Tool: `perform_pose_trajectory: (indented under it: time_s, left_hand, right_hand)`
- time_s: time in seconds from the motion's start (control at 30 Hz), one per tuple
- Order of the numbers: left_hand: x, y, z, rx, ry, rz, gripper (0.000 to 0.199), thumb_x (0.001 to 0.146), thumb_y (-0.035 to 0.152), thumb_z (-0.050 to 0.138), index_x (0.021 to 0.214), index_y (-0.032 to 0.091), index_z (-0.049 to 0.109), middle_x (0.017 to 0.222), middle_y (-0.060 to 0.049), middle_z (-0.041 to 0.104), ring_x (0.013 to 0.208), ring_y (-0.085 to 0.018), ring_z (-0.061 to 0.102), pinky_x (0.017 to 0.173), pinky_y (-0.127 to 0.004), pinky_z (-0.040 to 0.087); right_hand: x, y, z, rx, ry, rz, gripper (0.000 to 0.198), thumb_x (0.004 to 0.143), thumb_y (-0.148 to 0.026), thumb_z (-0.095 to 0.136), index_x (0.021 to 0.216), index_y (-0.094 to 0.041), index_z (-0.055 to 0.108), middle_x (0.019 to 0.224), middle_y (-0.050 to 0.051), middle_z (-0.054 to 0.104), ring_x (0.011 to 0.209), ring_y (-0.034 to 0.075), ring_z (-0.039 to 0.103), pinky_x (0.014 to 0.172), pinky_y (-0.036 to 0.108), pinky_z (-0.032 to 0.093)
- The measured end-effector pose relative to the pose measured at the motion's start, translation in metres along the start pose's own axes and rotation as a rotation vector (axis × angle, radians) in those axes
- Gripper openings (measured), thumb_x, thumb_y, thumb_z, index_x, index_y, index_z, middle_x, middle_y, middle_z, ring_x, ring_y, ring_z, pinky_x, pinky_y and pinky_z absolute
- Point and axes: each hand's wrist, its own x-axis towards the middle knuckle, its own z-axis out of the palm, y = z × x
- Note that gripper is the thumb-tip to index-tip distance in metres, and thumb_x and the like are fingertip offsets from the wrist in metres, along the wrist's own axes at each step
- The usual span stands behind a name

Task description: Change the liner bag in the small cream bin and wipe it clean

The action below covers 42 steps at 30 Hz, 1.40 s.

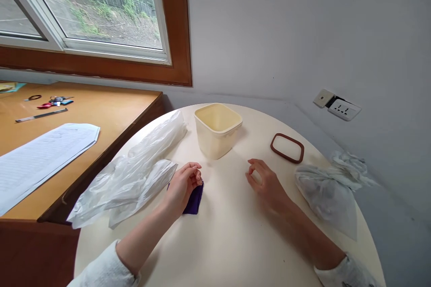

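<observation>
White plastic bags point(134, 166) are sprawling along the left side of our round table point(215, 251), reaching to just beside our left hand point(183, 186), while a desk point(121, 103) is standing to their left. Near the far right edge, a brown oblong ring point(301, 153) is lying, its long axis slanting from far left to near right. Our left hand is curling loosely over a purple cloth point(194, 202) and covering much of it; we cannot tell whether it is gripping anything, nor which way the cloth's long axis is running. Our right hand point(266, 181) is hovering between the cloth and a knotted bag point(319, 190), thumb and forefinger making a gapped loop, holding nothing we are seeing. Beyond both hands, a cream tub point(213, 143) is standing upright, one corner facing us, its inner walls showing; the knotted bag is containing something blurred.
</observation>
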Motion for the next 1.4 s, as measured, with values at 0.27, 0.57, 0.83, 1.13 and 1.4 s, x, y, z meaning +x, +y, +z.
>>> perform_pose_trajectory:
  time_s: [0.27,0.57,0.83,1.13,1.4]
  left_hand:
    - [-0.002,-0.004,0.004,0.071,0.004,0.007,0.007,0.072,0.023,0.055,0.073,0.016,0.054,0.057,0.003,0.047,0.052,-0.008,0.044,0.057,-0.022,0.036]
    - [-0.007,-0.01,0.004,0.337,-0.055,0.047,0.011,0.077,0.026,0.05,0.071,0.017,0.055,0.053,0.003,0.046,0.055,-0.011,0.041,0.058,-0.023,0.031]
    - [-0.008,-0.006,0.009,0.468,-0.063,0.045,0.011,0.076,0.024,0.048,0.071,0.017,0.055,0.052,0.004,0.046,0.054,-0.01,0.041,0.054,-0.021,0.029]
    - [-0.008,-0.008,0.007,0.567,-0.103,0.063,0.013,0.078,0.025,0.045,0.074,0.017,0.054,0.055,0.005,0.045,0.056,-0.009,0.04,0.057,-0.021,0.029]
    - [-0.009,-0.005,0.01,0.649,-0.112,0.087,0.015,0.078,0.027,0.045,0.073,0.017,0.054,0.056,0.004,0.044,0.057,-0.01,0.042,0.056,-0.022,0.029]
  right_hand:
    - [-0.006,0.014,0.022,0.049,-0.12,0.031,0.012,0.084,-0.029,0.042,0.075,-0.023,0.046,0.121,0.006,0.05,0.112,0.021,0.049,0.091,0.04,0.042]
    - [-0.007,0.015,0.02,0.048,-0.121,0.031,0.011,0.083,-0.029,0.043,0.074,-0.024,0.047,0.12,0.007,0.051,0.112,0.022,0.051,0.083,0.037,0.047]
    - [-0.007,0.008,0.015,0.054,-0.167,0.103,0.011,0.083,-0.028,0.039,0.074,-0.023,0.044,0.124,0.006,0.048,0.114,0.023,0.049,0.08,0.038,0.048]
    - [-0.008,0.007,0.015,0.064,-0.174,0.108,0.009,0.08,-0.024,0.037,0.071,-0.023,0.038,0.121,0.005,0.049,0.109,0.022,0.051,0.075,0.036,0.048]
    - [-0.007,0.006,0.015,0.08,-0.179,0.115,0.009,0.079,-0.021,0.035,0.07,-0.023,0.035,0.121,0.005,0.048,0.113,0.022,0.048,0.073,0.033,0.047]
